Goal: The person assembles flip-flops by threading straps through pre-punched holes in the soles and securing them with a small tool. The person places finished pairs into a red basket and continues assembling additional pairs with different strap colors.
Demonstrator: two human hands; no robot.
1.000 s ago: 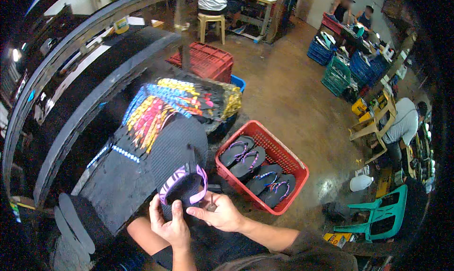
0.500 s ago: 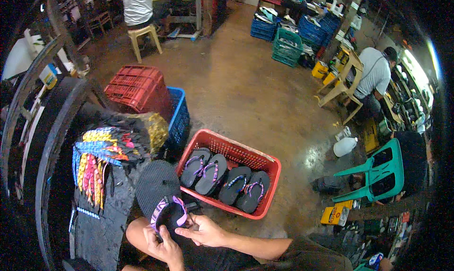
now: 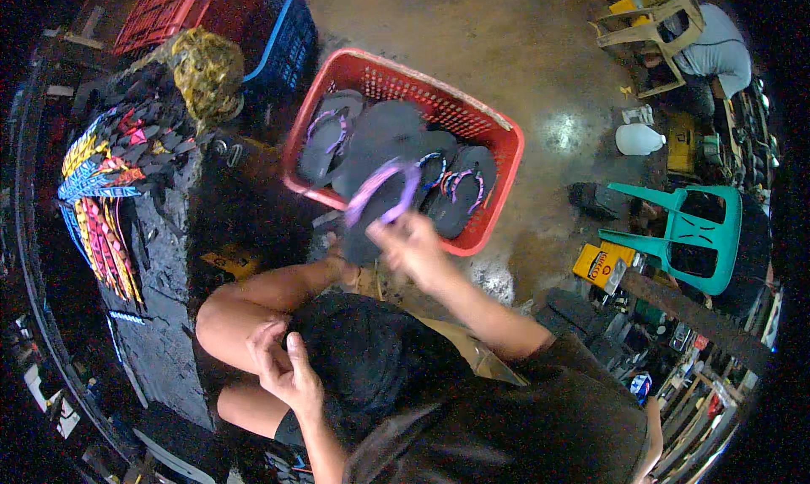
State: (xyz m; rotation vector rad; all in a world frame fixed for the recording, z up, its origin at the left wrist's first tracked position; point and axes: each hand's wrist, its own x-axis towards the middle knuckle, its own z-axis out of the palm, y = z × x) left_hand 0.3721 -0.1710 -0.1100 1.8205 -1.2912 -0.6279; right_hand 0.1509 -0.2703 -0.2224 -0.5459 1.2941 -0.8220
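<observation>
At the red crate [image 3: 506, 167] | I've the right hand [image 3: 412, 243] holding a purple-strapped sandal [image 3: 382, 191] — by one side, presumably for control | left hand [image 3: 285, 370] half-curled, empty

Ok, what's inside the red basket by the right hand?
The basket holds dark sandals with patterned straps. The purple-strapped sandal in the right hand hides part of them; anything underneath is covered.

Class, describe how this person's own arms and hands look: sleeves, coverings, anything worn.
The left hand and right hand wear no gloves, and no watch or band shows at either wrist. A loose, dark sleeve ends near the right elbow, leaving the right forearm uncovered. The left sleeve cannot be made out.
</observation>
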